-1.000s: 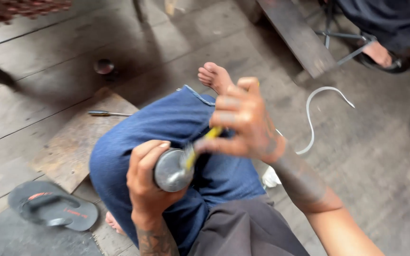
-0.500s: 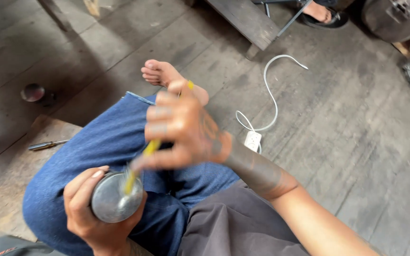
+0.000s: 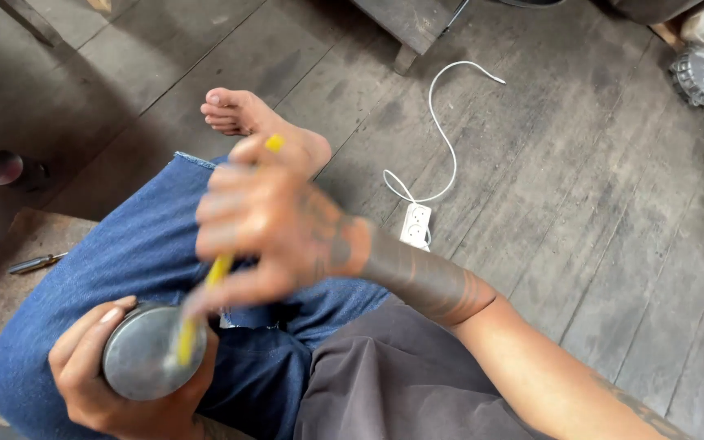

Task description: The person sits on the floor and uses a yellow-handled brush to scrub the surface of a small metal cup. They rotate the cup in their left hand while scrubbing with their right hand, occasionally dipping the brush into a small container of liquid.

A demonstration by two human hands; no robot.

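Head view: left hand [image 3: 120, 383] wraps smooth round metal cylinder [image 3: 150, 363]; right hand [image 3: 275, 220], blurred, clamps yellow stick [image 3: 205, 297] touching it.

The person wears blue denim jeans [image 3: 124, 261] with a frayed hem beside the bare foot [image 3: 246, 114]; a dark grey-brown shirt [image 3: 393, 383] sits next to the jeans; dark band tattoos ring the right forearm [image 3: 417, 277].

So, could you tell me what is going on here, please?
A person sits on a wooden floor in jeans. The left hand grips a round grey metal piece over the lap. The right hand, blurred, holds a yellow stick-like tool with its tip against the metal face. A white power strip lies beside the leg.
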